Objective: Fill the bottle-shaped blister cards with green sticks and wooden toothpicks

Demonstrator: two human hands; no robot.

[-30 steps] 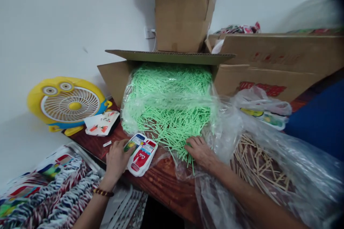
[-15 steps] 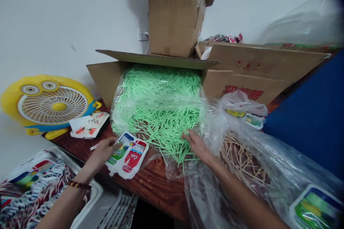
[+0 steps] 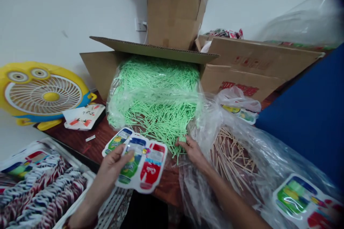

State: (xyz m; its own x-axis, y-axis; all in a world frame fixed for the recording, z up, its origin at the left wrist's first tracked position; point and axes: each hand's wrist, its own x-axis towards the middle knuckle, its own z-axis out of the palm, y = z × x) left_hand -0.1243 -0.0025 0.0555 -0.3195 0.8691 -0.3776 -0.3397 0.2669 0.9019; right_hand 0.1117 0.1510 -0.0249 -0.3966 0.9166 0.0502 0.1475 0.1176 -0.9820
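Note:
My left hand (image 3: 111,166) is closed on a flat plastic pack (image 3: 152,166) shaped like two drink cans, one green and one red marked Cola, thumb on its front. A second such pack (image 3: 114,143) lies on the table partly behind it. At the front edge of a heap of thin green sticks (image 3: 161,114), my right hand (image 3: 192,152) pinches a few of the sticks between thumb and fingers. The heap spills from a clear plastic bag (image 3: 118,96) inside an open cardboard box (image 3: 99,71) lying on its side.
A yellow cartoon fan (image 3: 45,94) and a tissue pack (image 3: 86,116) stand at the left. Below them, a white crate (image 3: 87,177) holds many packs in rows. Brown sticks (image 3: 233,150) lie at the right by plastic film (image 3: 258,171) and another can-shaped pack (image 3: 298,196).
My left hand has lifted a pack toward me and to the right, leaving another pack uncovered behind it. My right hand has shifted slightly left and down at the green sticks.

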